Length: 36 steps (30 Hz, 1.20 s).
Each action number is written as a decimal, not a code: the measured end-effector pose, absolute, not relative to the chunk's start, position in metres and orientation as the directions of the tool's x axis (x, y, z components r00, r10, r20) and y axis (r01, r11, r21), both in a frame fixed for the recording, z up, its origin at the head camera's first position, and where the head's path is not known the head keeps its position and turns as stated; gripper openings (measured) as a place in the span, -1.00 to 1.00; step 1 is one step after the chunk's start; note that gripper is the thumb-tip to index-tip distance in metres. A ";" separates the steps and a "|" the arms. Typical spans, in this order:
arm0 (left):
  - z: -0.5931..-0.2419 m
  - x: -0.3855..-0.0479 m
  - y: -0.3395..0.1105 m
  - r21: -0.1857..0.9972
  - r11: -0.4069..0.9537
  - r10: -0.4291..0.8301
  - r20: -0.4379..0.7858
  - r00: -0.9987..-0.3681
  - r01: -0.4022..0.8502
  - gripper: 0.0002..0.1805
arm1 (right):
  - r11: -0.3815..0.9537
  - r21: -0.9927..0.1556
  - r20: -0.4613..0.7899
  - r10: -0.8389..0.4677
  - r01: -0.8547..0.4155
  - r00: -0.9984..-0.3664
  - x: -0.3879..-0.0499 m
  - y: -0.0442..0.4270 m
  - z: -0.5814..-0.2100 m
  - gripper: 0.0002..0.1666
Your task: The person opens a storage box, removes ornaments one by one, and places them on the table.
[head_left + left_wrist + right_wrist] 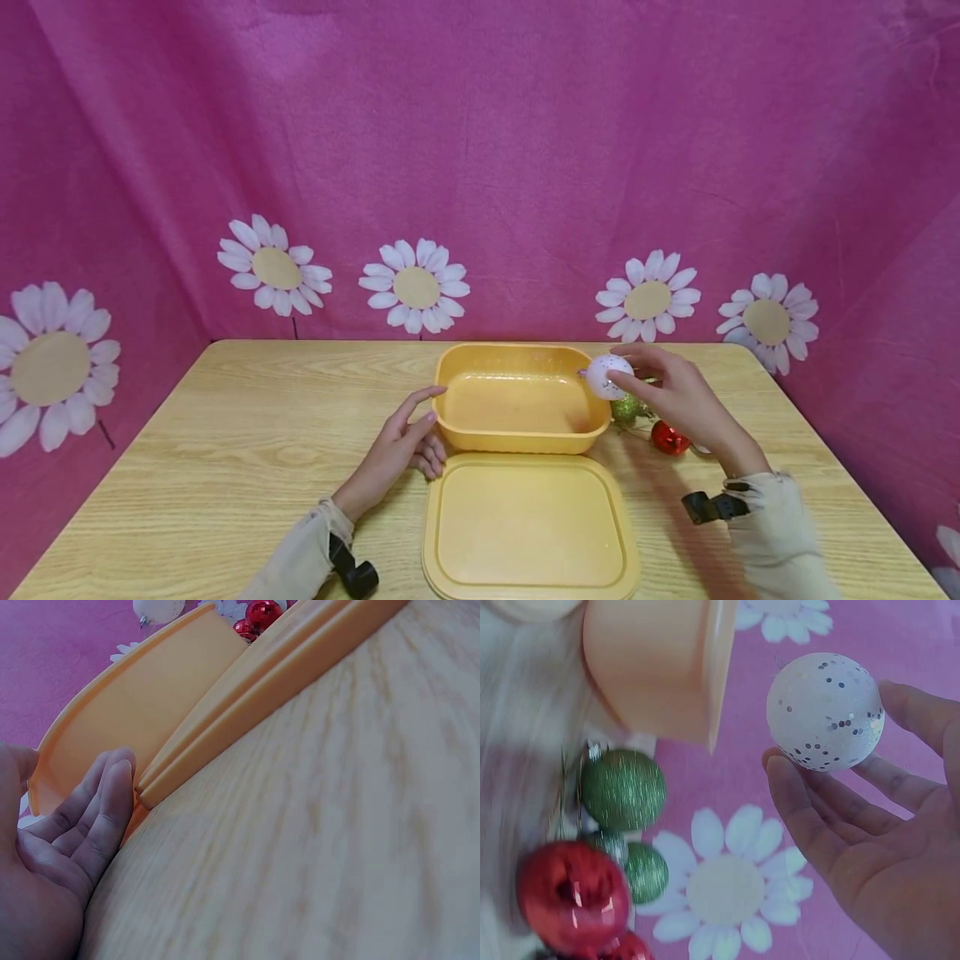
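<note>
My right hand (675, 396) pinches a white Christmas ball (609, 377) with dark glitter specks between thumb and fingers. It is raised over the right rim of a yellow-orange plastic container (517, 442), whose inside shows only bare floor in the head view. In the right wrist view the white ball (825, 712) rests at the fingertips, apart from the container wall (656, 667). My left hand (397, 446) touches the container's left side with its index finger at the rim, the other fingers lying loosely by the lid's corner. The matching lid (531, 525) lies flat in front of the container.
Right of the container, below my right hand, lie a red shiny ball (670, 437) and a green glittery ball (626, 410). Several more ornaments cluster there, including a smaller green ball (646, 871). A pink curtain (480, 167) with daisies hangs behind the wooden table (247, 442).
</note>
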<state>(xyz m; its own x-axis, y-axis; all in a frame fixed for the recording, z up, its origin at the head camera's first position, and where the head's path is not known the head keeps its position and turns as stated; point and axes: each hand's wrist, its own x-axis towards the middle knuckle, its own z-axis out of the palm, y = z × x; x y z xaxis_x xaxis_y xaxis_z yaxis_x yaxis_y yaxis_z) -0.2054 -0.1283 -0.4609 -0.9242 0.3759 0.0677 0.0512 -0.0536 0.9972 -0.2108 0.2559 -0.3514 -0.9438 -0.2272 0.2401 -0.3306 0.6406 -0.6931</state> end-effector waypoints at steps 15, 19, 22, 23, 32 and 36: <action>-0.463 -0.205 -0.130 0.997 -0.058 0.374 0.071 -0.925 0.053 -0.52 | 0.731 -0.626 0.272 -0.121 -0.271 -0.955 -0.210 0.324 -0.346 -0.42; -0.463 -0.205 -0.130 0.997 -0.056 0.374 0.068 -0.925 0.051 -0.51 | 0.728 -0.640 0.269 -0.088 -0.246 -0.959 -0.212 0.346 -0.353 -0.42; -0.463 -0.205 -0.130 0.997 -0.056 0.375 0.067 -0.924 0.049 -0.50 | 0.703 -0.674 0.255 -0.067 -0.227 -0.964 -0.212 0.362 -0.360 -0.39; -0.463 -0.205 -0.130 0.997 -0.056 0.376 0.067 -0.924 0.050 -0.49 | 0.697 -0.684 0.246 -0.055 -0.214 -0.968 -0.213 0.366 -0.362 -0.39; -0.461 -0.205 -0.130 0.997 -0.056 0.373 0.072 -0.925 0.055 -0.50 | 0.670 -0.732 0.160 -0.008 -0.124 -0.987 -0.218 0.395 -0.380 -0.35; -0.461 -0.206 -0.129 0.997 -0.053 0.376 0.065 -0.924 0.048 -0.50 | 0.702 -0.710 0.074 -0.002 -0.054 -0.997 -0.217 0.403 -0.386 -0.29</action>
<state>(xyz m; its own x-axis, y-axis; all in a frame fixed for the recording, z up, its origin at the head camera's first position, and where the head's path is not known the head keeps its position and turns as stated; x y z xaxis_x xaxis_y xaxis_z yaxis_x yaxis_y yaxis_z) -0.2058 -0.1291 -0.4610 -0.9242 0.3765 0.0646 0.0481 -0.0533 0.9974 -0.2169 0.4032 -0.3859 -0.9973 -0.0020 0.0739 -0.0540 0.7020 -0.7101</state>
